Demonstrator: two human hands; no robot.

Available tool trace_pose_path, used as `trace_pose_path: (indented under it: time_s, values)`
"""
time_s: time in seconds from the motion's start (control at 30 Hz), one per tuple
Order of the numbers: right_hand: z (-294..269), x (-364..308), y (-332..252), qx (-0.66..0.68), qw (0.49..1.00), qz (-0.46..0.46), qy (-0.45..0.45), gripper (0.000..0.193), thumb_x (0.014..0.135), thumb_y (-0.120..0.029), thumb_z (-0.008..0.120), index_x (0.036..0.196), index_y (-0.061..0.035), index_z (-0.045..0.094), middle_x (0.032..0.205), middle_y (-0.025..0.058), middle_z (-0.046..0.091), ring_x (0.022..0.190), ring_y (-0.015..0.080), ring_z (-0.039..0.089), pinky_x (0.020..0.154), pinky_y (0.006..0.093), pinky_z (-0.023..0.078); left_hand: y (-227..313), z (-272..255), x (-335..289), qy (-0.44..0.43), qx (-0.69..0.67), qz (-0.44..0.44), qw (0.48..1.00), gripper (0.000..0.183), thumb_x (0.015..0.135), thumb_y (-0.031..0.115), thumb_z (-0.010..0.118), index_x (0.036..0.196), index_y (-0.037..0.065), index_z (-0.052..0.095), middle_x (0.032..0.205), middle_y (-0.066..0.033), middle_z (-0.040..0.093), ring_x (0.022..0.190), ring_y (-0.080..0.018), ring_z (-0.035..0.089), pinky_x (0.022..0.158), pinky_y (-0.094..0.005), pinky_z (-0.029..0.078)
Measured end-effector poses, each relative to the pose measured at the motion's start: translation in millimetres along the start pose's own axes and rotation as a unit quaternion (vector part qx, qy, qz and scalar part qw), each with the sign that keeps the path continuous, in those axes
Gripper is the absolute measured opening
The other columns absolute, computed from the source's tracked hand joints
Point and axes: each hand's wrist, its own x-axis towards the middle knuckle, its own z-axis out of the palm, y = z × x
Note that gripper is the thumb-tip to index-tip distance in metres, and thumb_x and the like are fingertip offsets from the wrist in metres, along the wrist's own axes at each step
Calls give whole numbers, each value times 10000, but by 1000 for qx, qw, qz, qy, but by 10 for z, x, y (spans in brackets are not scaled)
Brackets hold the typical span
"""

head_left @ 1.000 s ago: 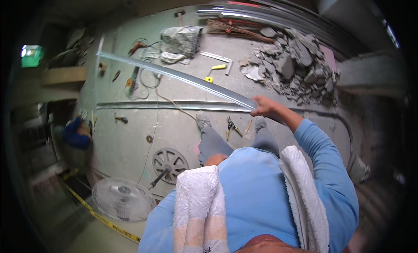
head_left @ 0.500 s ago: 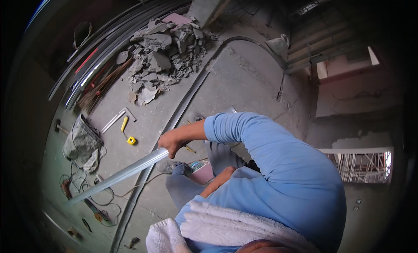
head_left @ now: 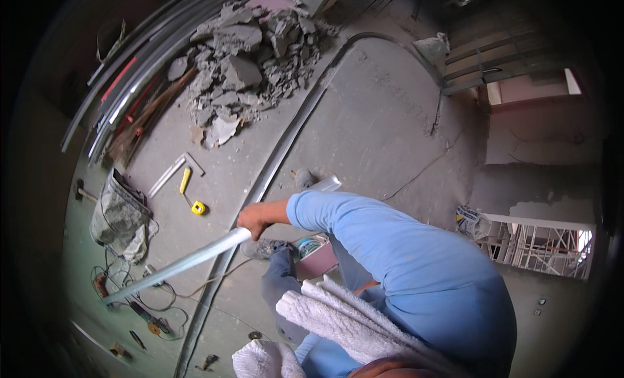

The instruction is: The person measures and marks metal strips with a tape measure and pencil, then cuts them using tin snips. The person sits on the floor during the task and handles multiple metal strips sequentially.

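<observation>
Long silver sheet-metal profile (head_left: 182, 265): it slants from your fist down to the left, crossing over the grey metal floor track (head_left: 271, 163) in your view; whether the two touch is unclear.
Right hand (head_left: 255, 220): your grip is wrapped firmly around the profile, just in front of your feet; a second ago it was further right, by your right shoe.
Far tip: it now ends among the dark cords, between the orange-bodied power tool (head_left: 100, 287) and the green angle grinder (head_left: 140, 312); earlier it reached past both, so the profile seems to have been shifted.
Short silver channel end (head_left: 328, 184): more of it shows beyond your blue sleeve (head_left: 396, 245) than half a second ago. It lines up with the profile and is probably its other end, though your arm hides the join.
Left hand (head_left: 368, 286): only a sliver of skin shows by your thigh, apparently this hand or its wrist; I cannot tell how its grip stands.
Meaning for the work: your view has swung right, and you appear to be steering the profile one-handed, so its long free side could knock the tools or snag the cords.
</observation>
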Motion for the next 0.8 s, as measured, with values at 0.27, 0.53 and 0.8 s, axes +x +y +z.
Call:
trace_pose_path:
  time_s: [0.27, 0.53, 0.8]
  values:
    - [538, 1469, 1663, -100, 987, 117, -37, 396, 690, -310, 772, 1058, -164, 748, 1048, 138, 746, 1003, 330, 712, 814, 477, 576, -2700, -732, -1768, 683, -162, -296, 648, 280, 1025, 234, 614, 1185, 11, 563, 906, -63, 623, 756, -122, 602, 695, -226, 476]
    - [735, 2101, 2525, -113, 984, 94, 100, 510, 783, -311, 736, 1201, -58, 589, 1058, 171, 712, 1003, 332, 698, 819, 491, 554, -5876, 550, -2037, 375, -164, -586, 699, 482, 903, 292, 766, 1231, -17, 597, 1059, -145, 686, 907, -205, 658, 744, -339, 529]
    - [869, 2356, 3088, -159, 979, 38, 121, 550, 734, -299, 685, 1221, -53, 611, 1123, 235, 687, 1074, 411, 649, 933, 497, 524, -6587, -132, -385, 451, -295, -440, 718, 491, 899, 295, 768, 1236, -20, 598, 1061, -150, 687, 902, -206, 659, 743, -340, 530]
